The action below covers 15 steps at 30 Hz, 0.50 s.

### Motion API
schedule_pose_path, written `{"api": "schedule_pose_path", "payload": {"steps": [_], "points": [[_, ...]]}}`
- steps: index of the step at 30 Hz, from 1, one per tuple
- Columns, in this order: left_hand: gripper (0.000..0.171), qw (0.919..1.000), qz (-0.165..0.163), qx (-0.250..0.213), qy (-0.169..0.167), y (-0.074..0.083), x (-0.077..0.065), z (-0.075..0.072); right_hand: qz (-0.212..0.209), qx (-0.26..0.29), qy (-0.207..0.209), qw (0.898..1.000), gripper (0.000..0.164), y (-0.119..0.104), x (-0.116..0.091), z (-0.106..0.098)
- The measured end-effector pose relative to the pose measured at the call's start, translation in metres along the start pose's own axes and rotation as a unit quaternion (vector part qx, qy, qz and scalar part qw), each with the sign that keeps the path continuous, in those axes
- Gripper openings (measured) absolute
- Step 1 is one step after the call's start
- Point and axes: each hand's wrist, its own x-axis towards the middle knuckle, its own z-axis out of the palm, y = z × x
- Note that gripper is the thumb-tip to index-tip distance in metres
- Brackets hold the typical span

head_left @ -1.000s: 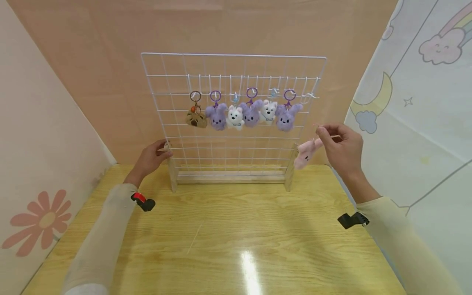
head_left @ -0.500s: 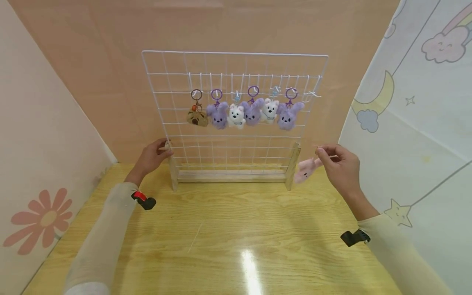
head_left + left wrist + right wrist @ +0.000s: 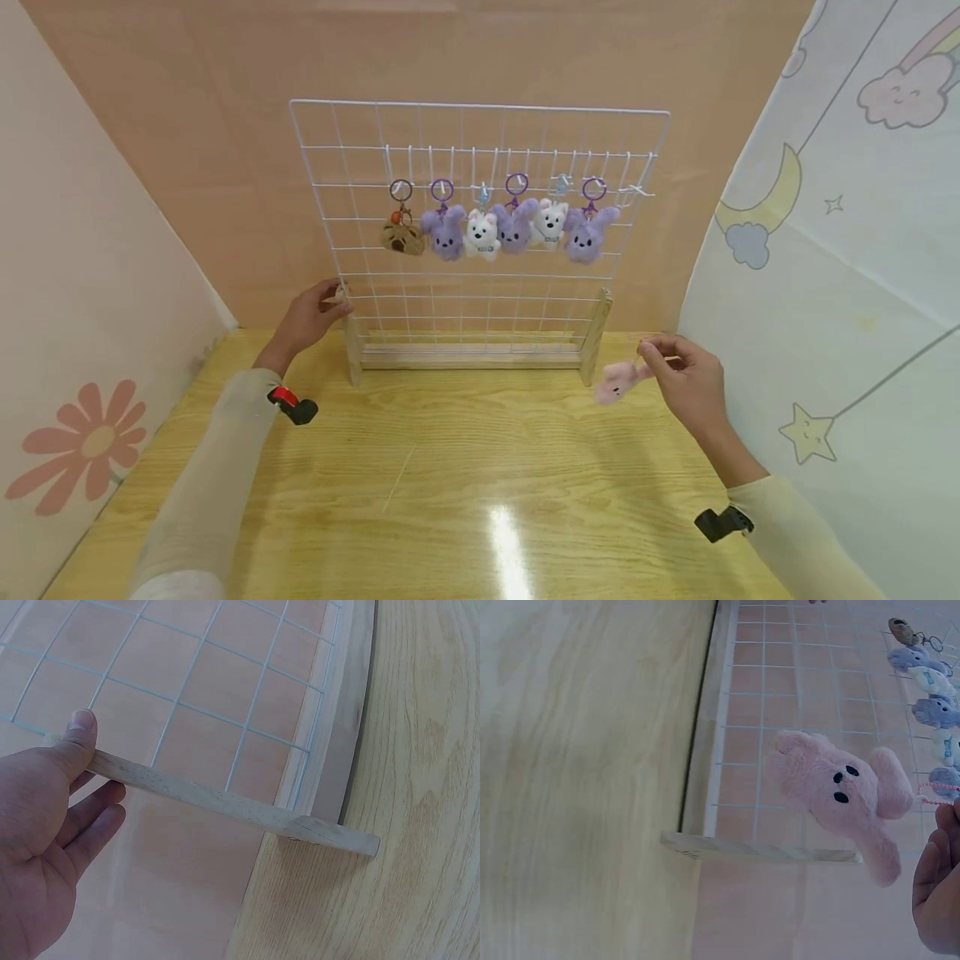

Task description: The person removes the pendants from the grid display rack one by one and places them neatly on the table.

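Observation:
My left hand (image 3: 306, 318) grips the top of the rack's left wooden post (image 3: 187, 789), thumb on one side and fingers on the other. Off the rack's right side, my right hand (image 3: 686, 379) pinches the thin pink chain (image 3: 939, 787) of a pink plush bunny keychain (image 3: 621, 382). The bunny dangles low over the table, its face and ears plain in the right wrist view. Between the posts stands a white wire grid rack (image 3: 480, 287). From its hooks hang a brown plush keychain (image 3: 402, 237), several purple bunny keychains (image 3: 446, 233) and two white plush keychains (image 3: 482, 233).
A wooden crossbar (image 3: 471, 359) joins the posts at the bottom. The rack stands toward the back of a wood-grain table (image 3: 450, 467). At the grid's right end is a white hook (image 3: 636, 191). A patterned wall (image 3: 847, 275) rises close on the right.
My right hand has moved down with the pink bunny, from beside the grid to low over the table. The left hand stays on the post, and the hanging keychains have not changed.

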Motion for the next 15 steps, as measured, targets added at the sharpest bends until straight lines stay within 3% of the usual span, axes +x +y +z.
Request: {"api": "schedule_pose_path", "payload": {"steps": [15], "points": [[0.065,1.0000,0.003,-0.001,0.003,0.000,0.000,0.000,-0.004,-0.028,-0.042,0.999,0.012,0.030,-0.042,-0.006]]}}
